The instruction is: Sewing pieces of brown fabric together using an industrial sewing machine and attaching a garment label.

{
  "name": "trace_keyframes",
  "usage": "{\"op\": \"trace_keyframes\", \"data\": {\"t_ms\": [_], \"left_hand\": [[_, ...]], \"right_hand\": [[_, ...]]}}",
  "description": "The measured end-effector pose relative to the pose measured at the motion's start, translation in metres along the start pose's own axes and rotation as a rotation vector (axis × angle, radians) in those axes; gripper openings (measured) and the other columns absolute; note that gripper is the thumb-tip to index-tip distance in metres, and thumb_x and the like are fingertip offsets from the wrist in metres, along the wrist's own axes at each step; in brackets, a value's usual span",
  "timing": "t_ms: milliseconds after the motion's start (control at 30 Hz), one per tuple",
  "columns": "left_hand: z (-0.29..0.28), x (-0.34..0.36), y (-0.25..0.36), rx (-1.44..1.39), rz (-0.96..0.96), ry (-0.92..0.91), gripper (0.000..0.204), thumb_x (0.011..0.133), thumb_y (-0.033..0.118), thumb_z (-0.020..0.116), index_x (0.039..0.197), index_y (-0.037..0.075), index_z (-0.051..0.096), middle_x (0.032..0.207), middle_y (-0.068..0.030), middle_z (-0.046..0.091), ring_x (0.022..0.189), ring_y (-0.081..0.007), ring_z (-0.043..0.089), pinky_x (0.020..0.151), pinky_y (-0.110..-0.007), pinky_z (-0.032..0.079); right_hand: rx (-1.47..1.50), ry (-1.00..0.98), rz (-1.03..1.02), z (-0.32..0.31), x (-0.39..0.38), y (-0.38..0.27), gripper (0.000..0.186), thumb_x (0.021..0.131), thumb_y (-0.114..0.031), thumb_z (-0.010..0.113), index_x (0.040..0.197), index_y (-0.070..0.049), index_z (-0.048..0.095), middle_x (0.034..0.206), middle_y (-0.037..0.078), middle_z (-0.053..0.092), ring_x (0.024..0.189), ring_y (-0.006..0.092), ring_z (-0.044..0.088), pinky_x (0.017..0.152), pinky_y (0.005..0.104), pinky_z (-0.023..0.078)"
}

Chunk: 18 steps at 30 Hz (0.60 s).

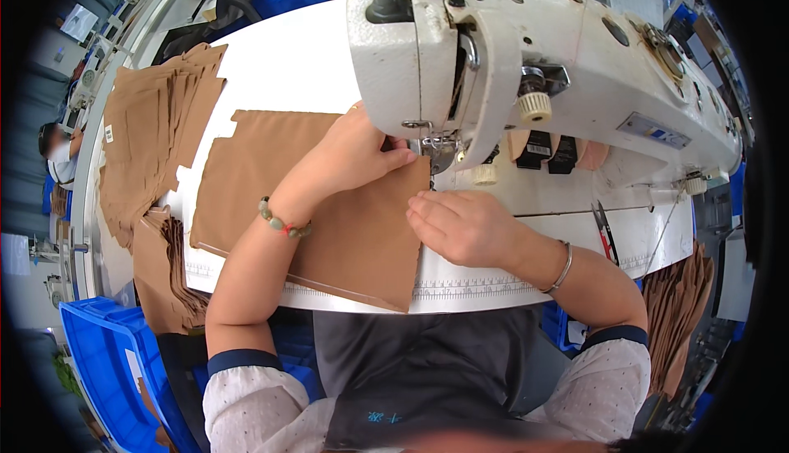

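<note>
One flat brown fabric panel (353, 235) lies under the left hand (349, 151), its edge touching the curled right hand (466, 225). I can't tell either grip; the sewing machine (567, 50) hides some left fingers.

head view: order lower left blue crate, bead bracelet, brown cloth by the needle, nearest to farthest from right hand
From the right hand:
1. brown cloth, immediately left
2. bead bracelet, farther left
3. blue crate, far lower left

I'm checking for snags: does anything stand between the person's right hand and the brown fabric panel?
Nothing visible does: the right hand overlaps the right edge of the brown fabric panel in this view.
</note>
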State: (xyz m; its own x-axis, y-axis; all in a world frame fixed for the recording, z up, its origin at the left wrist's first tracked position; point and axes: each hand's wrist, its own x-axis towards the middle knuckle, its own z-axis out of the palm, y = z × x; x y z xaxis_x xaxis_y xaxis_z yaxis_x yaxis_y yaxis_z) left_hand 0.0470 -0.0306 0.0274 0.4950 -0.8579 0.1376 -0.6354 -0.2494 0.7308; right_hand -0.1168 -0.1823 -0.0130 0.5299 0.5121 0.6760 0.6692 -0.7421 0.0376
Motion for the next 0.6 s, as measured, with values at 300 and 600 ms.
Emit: {"op": "trace_keyframes", "data": {"t_ms": [300,600], "left_hand": [[0.008,0.011,-0.009,0.182,0.082,0.023,0.026,0.077,0.009,0.076,0.102,0.003,0.072,0.093,-0.0173,0.070,0.085,-0.0334,0.067,0.076,-0.042,0.054],[0.009,0.012,-0.012,0.140,0.023,0.008,0.029,0.078,0.011,0.076,0.106,0.007,0.074,0.100,-0.0165,0.073,0.092,-0.0349,0.069,0.080,-0.041,0.055]], "right_hand": [[-0.001,-0.027,0.048,-0.004,-0.001,0.008,0.019,0.071,-0.005,0.070,0.088,-0.001,0.065,0.093,0.008,0.067,0.088,0.0201,0.070,0.068,0.0295,0.059],[-0.009,-0.147,0.089,-0.009,-0.002,0.008,0.023,0.075,-0.007,0.070,0.098,-0.003,0.071,0.106,0.008,0.073,0.095,0.0212,0.073,0.075,0.0290,0.060]]}}
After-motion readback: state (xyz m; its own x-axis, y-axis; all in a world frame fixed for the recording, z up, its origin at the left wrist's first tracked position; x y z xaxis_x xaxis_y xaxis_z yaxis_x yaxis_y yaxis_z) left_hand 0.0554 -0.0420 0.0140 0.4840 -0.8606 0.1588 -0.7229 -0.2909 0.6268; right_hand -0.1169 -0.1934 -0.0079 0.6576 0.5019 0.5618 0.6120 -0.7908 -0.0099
